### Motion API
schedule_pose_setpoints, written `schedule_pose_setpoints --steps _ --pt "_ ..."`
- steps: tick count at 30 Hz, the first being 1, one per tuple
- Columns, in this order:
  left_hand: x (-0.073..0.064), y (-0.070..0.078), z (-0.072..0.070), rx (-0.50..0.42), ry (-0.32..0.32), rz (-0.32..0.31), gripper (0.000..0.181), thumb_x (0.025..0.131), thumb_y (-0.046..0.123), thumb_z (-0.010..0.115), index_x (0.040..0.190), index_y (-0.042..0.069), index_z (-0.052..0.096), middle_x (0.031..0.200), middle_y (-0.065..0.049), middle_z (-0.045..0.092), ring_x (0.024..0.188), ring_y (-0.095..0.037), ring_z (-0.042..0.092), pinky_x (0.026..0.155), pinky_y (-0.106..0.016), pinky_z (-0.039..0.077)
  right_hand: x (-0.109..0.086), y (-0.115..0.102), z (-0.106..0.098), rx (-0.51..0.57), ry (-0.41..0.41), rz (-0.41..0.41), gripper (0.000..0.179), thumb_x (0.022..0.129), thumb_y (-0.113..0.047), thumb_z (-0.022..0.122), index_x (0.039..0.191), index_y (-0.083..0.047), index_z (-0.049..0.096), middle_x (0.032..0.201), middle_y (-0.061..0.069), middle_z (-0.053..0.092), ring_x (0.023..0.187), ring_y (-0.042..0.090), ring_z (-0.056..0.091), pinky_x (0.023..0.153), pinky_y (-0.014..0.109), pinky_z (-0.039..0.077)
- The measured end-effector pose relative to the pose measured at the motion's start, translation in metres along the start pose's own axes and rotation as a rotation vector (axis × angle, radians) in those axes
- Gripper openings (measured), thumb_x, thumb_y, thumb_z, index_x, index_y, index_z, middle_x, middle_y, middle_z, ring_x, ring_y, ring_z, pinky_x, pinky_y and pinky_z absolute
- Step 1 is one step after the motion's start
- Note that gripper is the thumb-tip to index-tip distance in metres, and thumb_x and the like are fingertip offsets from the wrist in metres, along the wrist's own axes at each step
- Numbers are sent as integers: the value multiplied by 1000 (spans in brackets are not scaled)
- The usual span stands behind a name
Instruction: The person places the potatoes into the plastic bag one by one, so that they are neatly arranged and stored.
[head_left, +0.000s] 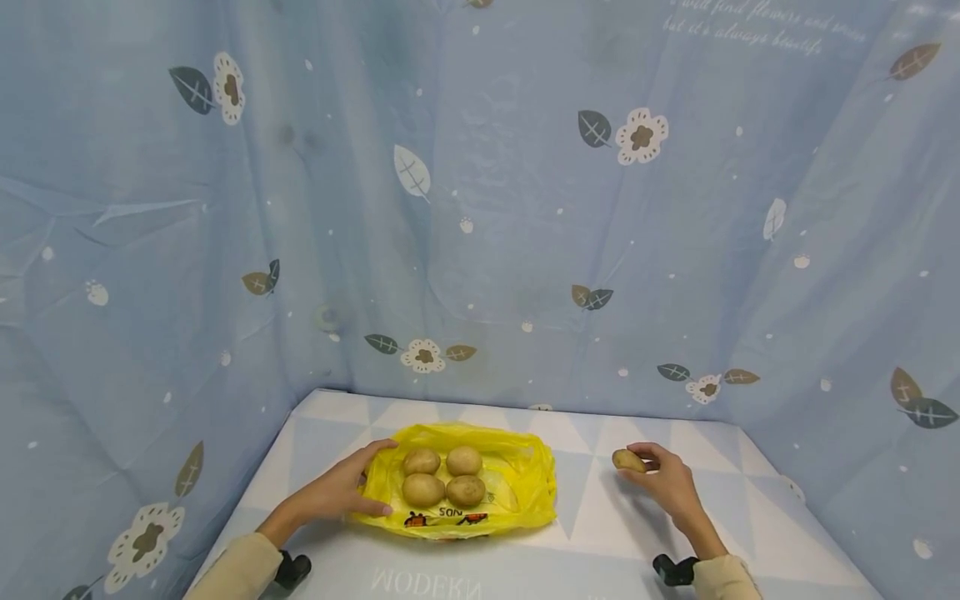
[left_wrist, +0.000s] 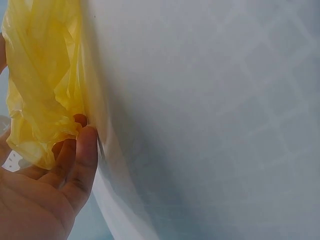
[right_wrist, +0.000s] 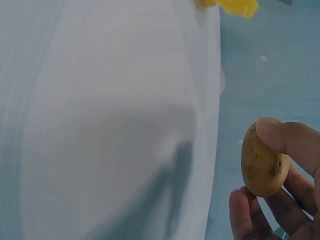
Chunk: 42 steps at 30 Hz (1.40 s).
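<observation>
A yellow plastic bag (head_left: 517, 504) lies spread on the table with several potatoes (head_left: 423, 490) grouped on its left part. My left hand (head_left: 341, 487) holds the bag's left end, thumb at the near side and forefinger at the far side. In the left wrist view, the fingertips (left_wrist: 87, 145) press against the crumpled edge of the bag (left_wrist: 45, 75), and part of them is hidden by the plastic. Off to the right of the bag, my right hand (head_left: 667, 482) pinches a single potato (right_wrist: 262, 165) between thumb and fingers, above the table.
The table (head_left: 592, 533) wears a white and pale blue patterned cover. A blue curtain (head_left: 517, 250) with flowers and leaves hangs behind it and at both sides. A dark wrist device (head_left: 675, 570) sits on each forearm.
</observation>
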<state>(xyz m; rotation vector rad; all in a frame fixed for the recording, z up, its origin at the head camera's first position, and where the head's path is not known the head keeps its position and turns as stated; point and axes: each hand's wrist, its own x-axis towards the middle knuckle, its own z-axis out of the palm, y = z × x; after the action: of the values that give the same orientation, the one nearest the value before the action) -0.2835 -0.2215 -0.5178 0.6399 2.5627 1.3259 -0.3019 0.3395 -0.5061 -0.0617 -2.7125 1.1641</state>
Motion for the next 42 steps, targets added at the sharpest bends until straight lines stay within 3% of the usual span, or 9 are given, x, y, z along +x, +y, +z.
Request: schedule_pose_setpoints --steps 11,24,42 --pt "-2 6 -1 3 -4 0 100 80 29 91 158 8 33 160 -24 34 143 -46 35 111 -66 34 -5 -25 15 27 -10 -63 50 78 -24 92 121 -11 72 118 9 72 100 23 65 74 29 51" --pt "3 2 1 9 -3 16 99 80 31 91 158 9 34 160 -22 36 145 -46 33 113 -69 28 -12 -51 32 79 -47 -105 47 76 -21 94 118 -14 74 117 3 72 97 18 65 76 28 54" --pt "1 2 0 -1 -2 -5 100 80 30 91 158 9 33 161 -23 33 145 -45 33 112 -66 33 -10 -80 62 141 -106 -158 42 76 -15 93 113 -18 75 112 -3 73 95 15 64 77 27 56"
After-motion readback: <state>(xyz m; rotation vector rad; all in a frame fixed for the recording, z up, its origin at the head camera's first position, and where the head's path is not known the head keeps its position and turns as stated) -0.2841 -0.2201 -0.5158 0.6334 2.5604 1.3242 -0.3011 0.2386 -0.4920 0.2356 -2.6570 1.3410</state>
